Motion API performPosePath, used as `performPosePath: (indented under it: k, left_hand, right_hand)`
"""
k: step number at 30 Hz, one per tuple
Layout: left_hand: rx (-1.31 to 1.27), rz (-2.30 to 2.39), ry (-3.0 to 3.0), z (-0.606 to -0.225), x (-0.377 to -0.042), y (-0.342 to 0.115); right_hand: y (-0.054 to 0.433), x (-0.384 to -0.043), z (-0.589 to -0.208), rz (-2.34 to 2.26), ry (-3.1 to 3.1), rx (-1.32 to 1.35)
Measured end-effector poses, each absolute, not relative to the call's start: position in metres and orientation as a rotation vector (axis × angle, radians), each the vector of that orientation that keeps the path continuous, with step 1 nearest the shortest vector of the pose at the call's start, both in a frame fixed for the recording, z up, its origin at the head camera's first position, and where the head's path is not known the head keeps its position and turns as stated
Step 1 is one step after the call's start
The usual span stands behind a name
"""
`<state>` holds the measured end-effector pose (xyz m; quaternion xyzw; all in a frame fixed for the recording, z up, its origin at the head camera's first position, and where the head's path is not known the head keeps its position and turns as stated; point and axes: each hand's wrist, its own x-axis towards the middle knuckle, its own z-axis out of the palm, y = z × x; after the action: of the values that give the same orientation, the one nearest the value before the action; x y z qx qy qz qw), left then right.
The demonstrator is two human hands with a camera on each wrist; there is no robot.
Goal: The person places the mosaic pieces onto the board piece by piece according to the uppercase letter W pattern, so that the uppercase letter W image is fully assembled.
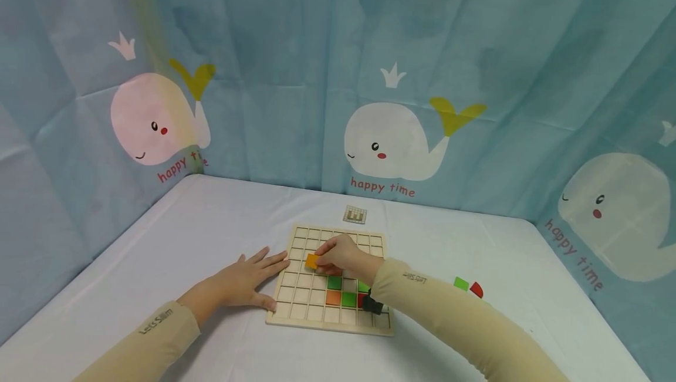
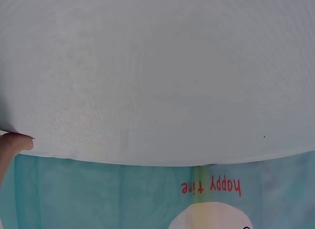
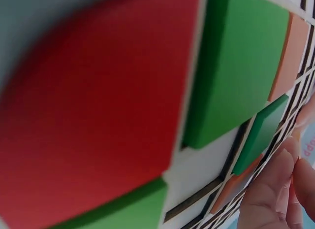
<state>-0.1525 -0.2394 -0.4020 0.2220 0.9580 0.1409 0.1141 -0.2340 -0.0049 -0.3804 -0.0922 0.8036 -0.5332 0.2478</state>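
Note:
A wooden grid board (image 1: 301, 311) lies on the white table. Pinched between the fingers of my right hand (image 1: 343, 254) is an orange tile (image 1: 311, 261), held low over the board's upper left cells. My left hand (image 1: 248, 282) rests with spread fingers along the board's left edge, the thumb near its lower corner. Lower on the grid sit a green tile (image 1: 334, 283), an orange tile (image 1: 333, 297) and another green tile (image 1: 348, 299). A rounded red piece (image 3: 108, 101) fills much of the right wrist view. My right forearm hides part of the board's right side.
Behind the board lies a small card (image 1: 355, 215) with a brown pattern on a grid. To the right of the board are a loose green tile (image 1: 461, 283) and a rounded red piece (image 1: 477, 290). A blue whale-print curtain (image 1: 264, 135) surrounds the table.

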Motion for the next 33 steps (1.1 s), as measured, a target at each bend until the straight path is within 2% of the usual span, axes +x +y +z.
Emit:
performPosePath:
  k: [33]
  left_hand:
    - [0.674, 0.416, 2.837, -0.404, -0.152, -0.240]
  right_hand:
    - [-0.017, -0.236, -0.378, -1.316, 2.237, -0.225]
